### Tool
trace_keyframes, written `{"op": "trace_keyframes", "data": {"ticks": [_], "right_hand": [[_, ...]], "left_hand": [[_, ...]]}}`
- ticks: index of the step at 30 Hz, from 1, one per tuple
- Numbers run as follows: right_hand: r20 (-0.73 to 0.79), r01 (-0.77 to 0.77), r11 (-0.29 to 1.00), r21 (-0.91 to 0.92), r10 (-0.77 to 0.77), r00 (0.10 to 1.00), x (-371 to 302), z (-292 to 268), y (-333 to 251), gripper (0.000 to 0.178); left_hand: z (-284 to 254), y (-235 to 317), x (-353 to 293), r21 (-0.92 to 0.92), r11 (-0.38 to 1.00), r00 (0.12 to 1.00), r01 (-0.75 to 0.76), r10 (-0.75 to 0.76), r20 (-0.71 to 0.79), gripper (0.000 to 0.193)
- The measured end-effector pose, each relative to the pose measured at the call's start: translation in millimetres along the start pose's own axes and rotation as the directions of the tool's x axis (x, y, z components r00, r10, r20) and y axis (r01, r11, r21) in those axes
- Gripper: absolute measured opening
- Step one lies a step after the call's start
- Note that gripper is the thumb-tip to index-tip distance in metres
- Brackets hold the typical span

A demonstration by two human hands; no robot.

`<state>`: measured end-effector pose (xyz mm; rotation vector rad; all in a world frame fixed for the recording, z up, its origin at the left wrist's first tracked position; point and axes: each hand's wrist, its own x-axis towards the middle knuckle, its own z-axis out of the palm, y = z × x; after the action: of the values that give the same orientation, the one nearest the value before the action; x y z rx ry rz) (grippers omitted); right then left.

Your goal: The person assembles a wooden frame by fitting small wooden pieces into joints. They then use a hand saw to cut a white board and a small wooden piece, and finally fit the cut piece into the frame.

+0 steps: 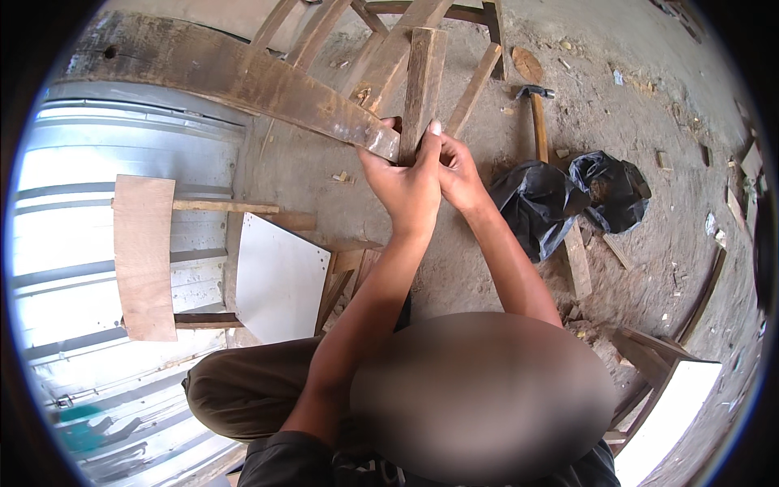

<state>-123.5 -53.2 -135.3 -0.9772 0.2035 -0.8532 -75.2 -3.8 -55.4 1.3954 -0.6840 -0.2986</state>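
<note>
Okay, so the short, squared, weathered-brown wooden post (425, 81) runs straight out ahead of your hands, long axis pointing away from you, its near end right by the tip of the long, dark-brown timber beam (243, 77) slanting in from your left. Your left hand (406, 187) is wrapped around that near end. Your right hand (461, 170) curls in just beside it, fingers partly hidden, so can't tell if it's gripping. Both reach well forward, wrists close together.
</note>
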Motion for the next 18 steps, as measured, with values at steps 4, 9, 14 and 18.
{"op": "trace_keyframes", "data": {"ticks": [4, 9, 14, 18], "right_hand": [[0.024, 0.016, 0.999, 0.049, -0.017, 1.000, 5.8, 0.4, 0.3, 0.051], [-0.078, 0.071, 0.997, -0.042, -0.074, 0.994, -7.5, -11.3, -4.7, 0.048], [-0.230, 0.068, 0.959, -0.274, -0.134, 0.964, -10.1, -43.1, -16.3, 0.022], [0.000, 0.012, 0.963, -0.269, -0.013, 1.000, 2.6, -30.2, -56.6, 0.023]], "left_hand": [[-6.4, -12.8, 5.7, -0.014, 0.996, 0.996, -0.087, 0.087, 0.010, 0.052], [-5.8, -14.9, 4.2, -0.061, 0.987, 0.989, -0.148, 0.149, 0.008, 0.042], [2.0, -13.6, 1.2, -0.099, 0.984, 0.989, -0.147, 0.149, 0.013, 0.046], [-0.2, -8.9, 2.0, -0.174, 0.977, 0.992, -0.122, 0.127, 0.017, 0.054]]}}
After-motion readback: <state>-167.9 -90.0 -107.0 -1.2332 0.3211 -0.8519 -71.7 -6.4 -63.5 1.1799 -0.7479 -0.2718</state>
